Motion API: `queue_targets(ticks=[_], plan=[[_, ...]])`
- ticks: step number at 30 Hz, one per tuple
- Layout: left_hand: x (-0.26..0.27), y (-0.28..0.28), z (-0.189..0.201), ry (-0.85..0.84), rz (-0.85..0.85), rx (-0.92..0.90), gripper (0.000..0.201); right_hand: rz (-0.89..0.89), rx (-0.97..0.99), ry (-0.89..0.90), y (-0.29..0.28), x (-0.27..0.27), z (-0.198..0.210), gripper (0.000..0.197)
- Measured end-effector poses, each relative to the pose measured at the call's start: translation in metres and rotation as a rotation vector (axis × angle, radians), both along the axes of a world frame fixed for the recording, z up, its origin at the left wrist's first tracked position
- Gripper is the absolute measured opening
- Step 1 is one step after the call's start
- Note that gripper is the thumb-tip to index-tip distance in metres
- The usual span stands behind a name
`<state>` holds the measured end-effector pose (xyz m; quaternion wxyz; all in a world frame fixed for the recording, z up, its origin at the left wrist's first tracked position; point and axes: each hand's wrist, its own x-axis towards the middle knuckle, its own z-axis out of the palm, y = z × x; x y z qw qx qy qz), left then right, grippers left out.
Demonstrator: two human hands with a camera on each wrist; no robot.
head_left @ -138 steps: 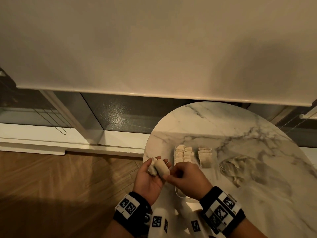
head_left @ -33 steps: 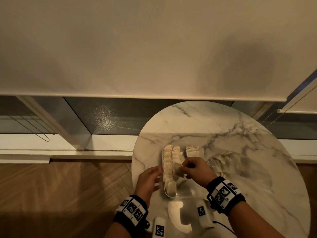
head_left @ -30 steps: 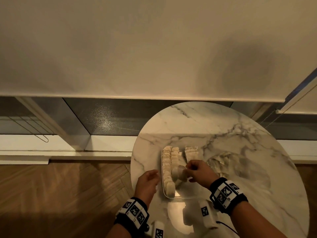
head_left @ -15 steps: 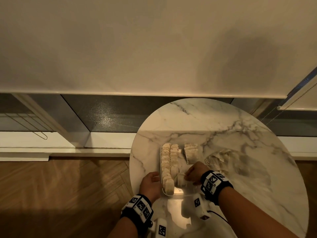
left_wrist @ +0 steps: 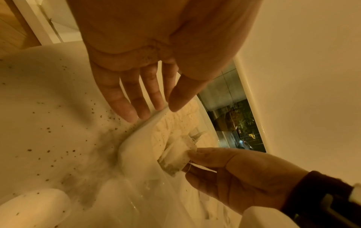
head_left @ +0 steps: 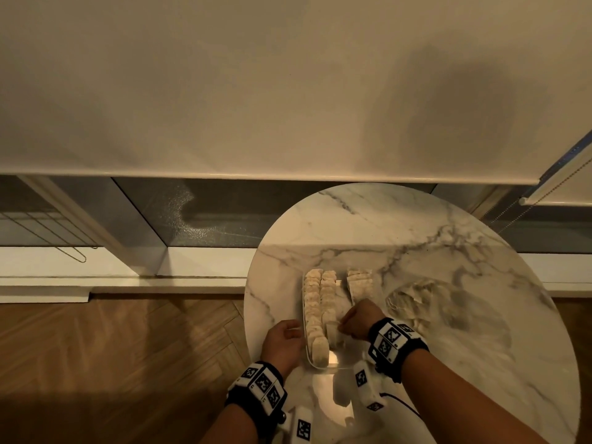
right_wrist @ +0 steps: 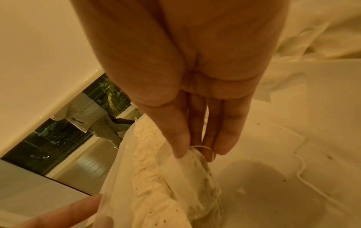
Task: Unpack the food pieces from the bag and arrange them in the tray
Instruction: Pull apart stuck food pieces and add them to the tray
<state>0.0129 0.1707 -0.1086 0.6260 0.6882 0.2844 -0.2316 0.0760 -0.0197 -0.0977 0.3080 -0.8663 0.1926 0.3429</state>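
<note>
While the head view looks down on a round marble desk (head_left: 432, 251) at the lower right of the frame, a clear tray (head_left: 333, 363) sits near the desk's left edge with two rows of pale food pieces (head_left: 320, 296) filling its left side. A short stack of more pieces (head_left: 360, 282) lies just right of those rows, and a crumpled clear bag (head_left: 413, 296) rests further right on the marble. The left hand (head_left: 282, 341) sits at the tray's left rim, and the right hand (head_left: 360, 320) reaches in over the tray's near end, its fingers at a piece beside the second row.

From the left wrist view, the left hand (left_wrist: 148, 74) fills the top of the frame with fingers nearly straight and fanned, the tips and thumb meeting the tray's white rim (left_wrist: 148, 121). At the lower right, the right hand (left_wrist: 240, 172) pinches one speckled piece (left_wrist: 175, 155) between thumb and fingertips, holding it inside the tray next to the packed row. Dark crumbs dot the desk at the left.

From the right wrist view, the right hand (right_wrist: 195, 92) points down the frame, thumb and fingers closed on the top edge of the piece (right_wrist: 197, 171), with a thin thread (right_wrist: 201, 147) looped at the fingertips. The piece stands against the row of others (right_wrist: 150, 162). A fingertip of the left hand (right_wrist: 64, 211) shows at the lower left by the tray wall.
</note>
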Motion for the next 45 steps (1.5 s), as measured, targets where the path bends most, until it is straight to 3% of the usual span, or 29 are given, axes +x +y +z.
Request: queue_targets(ticks=[8,13,16,20,26,34,45], plan=[[0.001,0.003,-0.001,-0.009,-0.015,0.016,0.029,0.254,-0.052,-0.063,0.007,0.008,0.009,0.018],[0.001,0.005,-0.001,-0.014,-0.022,0.007,0.034,0.205,0.042,-0.102,0.004,0.007,0.011,0.011],[0.0,0.006,-0.002,-0.018,-0.016,-0.001,0.035,0.167,0.021,-0.133,-0.007,0.002,0.011,0.019],[0.001,0.003,-0.004,-0.008,-0.006,-0.009,0.04,0.036,0.052,-0.064,-0.021,-0.005,0.012,0.012],[0.004,-0.01,-0.006,0.021,-0.072,0.031,0.055,-0.003,0.101,0.106,-0.014,-0.009,0.004,0.014],[0.002,-0.025,-0.009,0.012,-0.15,0.152,0.069,-0.016,0.049,0.107,0.0,-0.005,-0.013,0.019],[0.001,-0.031,-0.018,-0.007,-0.208,0.288,0.045,-0.091,0.028,0.135,0.002,-0.009,-0.012,0.024]])
